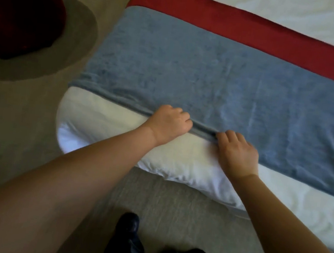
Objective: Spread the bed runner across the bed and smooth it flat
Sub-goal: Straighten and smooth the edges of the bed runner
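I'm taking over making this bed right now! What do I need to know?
Left hand: grips the runner's near edge.
Right hand: grips the same edge, just beside it.
Runner: lies across the bed near its corner, blue with a red band on the far side.
Done: runner spread out.
Left: the near edge looks rolled under the hands and faint creases show in the blue part, so pull it straight and smooth it flat.
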{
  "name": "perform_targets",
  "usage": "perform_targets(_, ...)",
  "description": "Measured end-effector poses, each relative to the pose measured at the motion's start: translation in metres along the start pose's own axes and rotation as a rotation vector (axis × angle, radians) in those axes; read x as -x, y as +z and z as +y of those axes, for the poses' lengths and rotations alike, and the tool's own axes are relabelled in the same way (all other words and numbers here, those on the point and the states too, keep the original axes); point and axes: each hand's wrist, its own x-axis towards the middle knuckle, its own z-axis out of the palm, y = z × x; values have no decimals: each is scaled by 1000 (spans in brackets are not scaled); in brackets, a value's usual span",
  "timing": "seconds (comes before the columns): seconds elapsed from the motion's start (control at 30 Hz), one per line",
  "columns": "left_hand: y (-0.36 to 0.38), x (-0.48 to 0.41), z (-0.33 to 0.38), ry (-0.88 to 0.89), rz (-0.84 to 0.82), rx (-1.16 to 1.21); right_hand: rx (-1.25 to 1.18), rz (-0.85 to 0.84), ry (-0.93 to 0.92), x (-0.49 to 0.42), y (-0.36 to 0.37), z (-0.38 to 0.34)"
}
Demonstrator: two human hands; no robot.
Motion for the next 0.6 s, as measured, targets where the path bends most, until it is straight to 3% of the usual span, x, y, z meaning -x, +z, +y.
perform_targets(0.23,-6,-25,42,24,99,60,-119,72,-90,22,2,27)
perform_targets(0.37,-8,-28,52,-30,59,78,-191,136,-116,25,1,33)
perform_targets(0.6,-1,-32,77,-117,20,157,-185,108,-19,48,5,59)
